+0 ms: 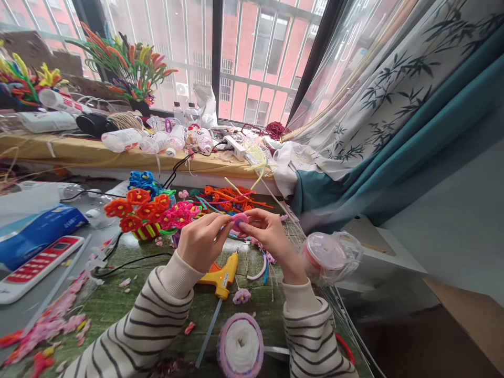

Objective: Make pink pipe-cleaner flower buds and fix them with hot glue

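Left hand (202, 242) and right hand (271, 240) both pinch small pink pipe-cleaner piece (239, 220) tight at fingertips, steady, just above hot glue gun (222, 275)

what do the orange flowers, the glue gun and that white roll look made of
The orange flowers look like chenille pipe cleaners: fuzzy, matte, bent strands. The glue gun looks like glossy moulded plastic. The white roll seems soft fibre, maybe cotton wadding, with a fuzzy purple edge; hard to tell exactly.
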### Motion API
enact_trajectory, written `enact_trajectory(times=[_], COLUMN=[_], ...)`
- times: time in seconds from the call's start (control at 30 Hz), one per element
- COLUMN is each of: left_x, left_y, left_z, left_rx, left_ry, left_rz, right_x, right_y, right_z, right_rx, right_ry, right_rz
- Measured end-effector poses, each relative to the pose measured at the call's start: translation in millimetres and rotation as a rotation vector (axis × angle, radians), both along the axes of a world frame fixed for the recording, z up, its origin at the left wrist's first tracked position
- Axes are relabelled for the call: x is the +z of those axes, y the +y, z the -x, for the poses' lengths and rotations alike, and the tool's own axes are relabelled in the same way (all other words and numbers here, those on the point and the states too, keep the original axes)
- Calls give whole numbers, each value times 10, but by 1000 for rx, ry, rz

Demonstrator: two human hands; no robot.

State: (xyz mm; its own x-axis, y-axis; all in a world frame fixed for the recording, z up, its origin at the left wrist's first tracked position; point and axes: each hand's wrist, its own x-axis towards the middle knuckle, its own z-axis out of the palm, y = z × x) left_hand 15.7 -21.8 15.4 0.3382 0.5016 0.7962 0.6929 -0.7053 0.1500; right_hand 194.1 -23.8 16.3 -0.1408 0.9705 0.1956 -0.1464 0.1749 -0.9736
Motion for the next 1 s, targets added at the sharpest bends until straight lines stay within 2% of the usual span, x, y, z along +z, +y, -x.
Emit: enact_trajectory(times=[0.5, 0.63, 0.8, 1.0], left_x=[-23, -15, 2, -14], left_y=[3, -23, -57, -43], left_z=[-31, -60, -107, -135], left_rx=[51, 63, -102, -140], left_ry=[-70, -188, -476, -584], left_rz=[41, 144, 404, 461], right_x=[17, 27, 3, -13], right_y=[-17, -26, -6, -14], right_z=[31, 35, 25, 25], right_rx=[-26, -54, -68, -80], right_ry=[16, -3, -31, -53], right_rz=[-86, -77, -121, -166])
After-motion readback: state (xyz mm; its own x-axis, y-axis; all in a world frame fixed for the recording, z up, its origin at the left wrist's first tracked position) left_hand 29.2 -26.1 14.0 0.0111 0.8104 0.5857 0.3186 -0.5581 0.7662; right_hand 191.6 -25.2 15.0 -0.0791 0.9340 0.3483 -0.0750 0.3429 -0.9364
